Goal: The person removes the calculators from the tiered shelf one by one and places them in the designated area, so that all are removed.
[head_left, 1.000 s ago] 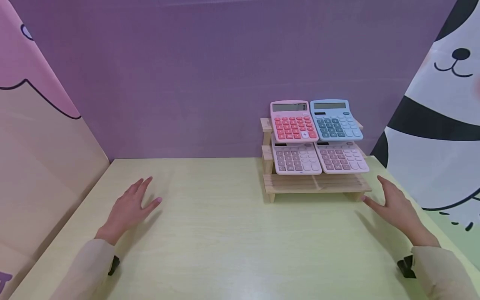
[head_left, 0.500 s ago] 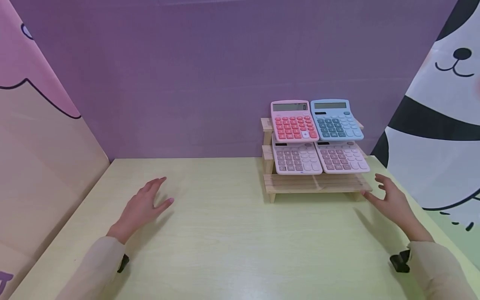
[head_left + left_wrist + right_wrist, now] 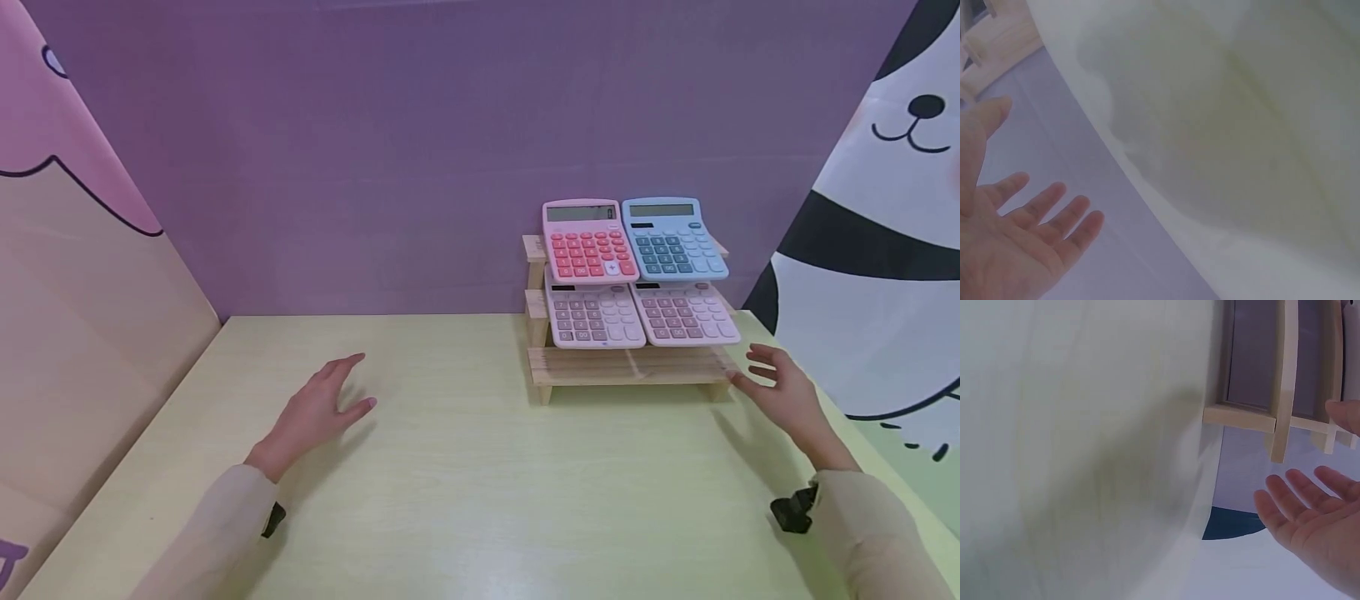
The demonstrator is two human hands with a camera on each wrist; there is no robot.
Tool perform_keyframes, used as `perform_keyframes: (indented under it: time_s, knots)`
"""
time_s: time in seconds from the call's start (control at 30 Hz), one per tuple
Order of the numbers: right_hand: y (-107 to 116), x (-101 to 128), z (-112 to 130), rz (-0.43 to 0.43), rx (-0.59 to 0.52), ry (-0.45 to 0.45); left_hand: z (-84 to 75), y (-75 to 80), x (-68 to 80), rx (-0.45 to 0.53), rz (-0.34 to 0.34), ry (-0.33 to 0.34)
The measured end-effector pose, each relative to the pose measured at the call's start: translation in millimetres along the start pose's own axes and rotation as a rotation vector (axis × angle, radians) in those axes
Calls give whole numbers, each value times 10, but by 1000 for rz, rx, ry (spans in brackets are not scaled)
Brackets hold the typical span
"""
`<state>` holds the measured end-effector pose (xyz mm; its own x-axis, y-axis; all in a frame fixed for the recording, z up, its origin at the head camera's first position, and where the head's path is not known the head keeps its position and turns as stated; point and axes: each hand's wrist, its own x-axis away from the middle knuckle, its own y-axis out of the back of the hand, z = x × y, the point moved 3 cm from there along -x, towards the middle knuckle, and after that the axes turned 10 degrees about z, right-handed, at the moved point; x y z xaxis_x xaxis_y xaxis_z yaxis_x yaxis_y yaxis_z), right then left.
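A wooden stepped rack (image 3: 585,367) stands at the back right of the table in the head view. On its top step lean a pink calculator (image 3: 592,254) and a blue calculator (image 3: 675,254). Below them are two pale lilac calculators, a left one (image 3: 596,321) and a right one (image 3: 686,317), their upper parts covered. My right hand (image 3: 783,400) is beside the rack's right end, fingers loosely bent and holding nothing; whether the thumb touches the lowest shelf I cannot tell. Over the table's left half, my left hand (image 3: 315,417) is spread and holds nothing; its palm (image 3: 1004,262) shows in the left wrist view.
The pale wooden table (image 3: 480,483) meets a purple backdrop (image 3: 360,167) behind. A panda-print panel (image 3: 862,317) borders the right side, close to my right hand. On the left rises a beige and pink panel (image 3: 82,317).
My left hand has moved right across the table. My right hand has shifted slightly left and away from me, toward the rack's end, its fingers bending more. The calculators stay in place.
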<state>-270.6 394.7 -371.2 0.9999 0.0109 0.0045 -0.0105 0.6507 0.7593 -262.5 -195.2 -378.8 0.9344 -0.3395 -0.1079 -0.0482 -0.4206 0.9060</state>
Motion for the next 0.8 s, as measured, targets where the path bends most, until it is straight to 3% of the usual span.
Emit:
perform_keyframes:
  time_s: [0.53,0.67,0.8]
  knots:
    - [-24,-160,-256,-21,-137,-15,-259,-99,-155,88,-6,-41]
    - [-35,-235,-387,-11,-134,-61,-338,-138,-191,101,3,-59]
    - [-33,-222,-334,16,-148,-86,-430,-179,-228,111,7,-82]
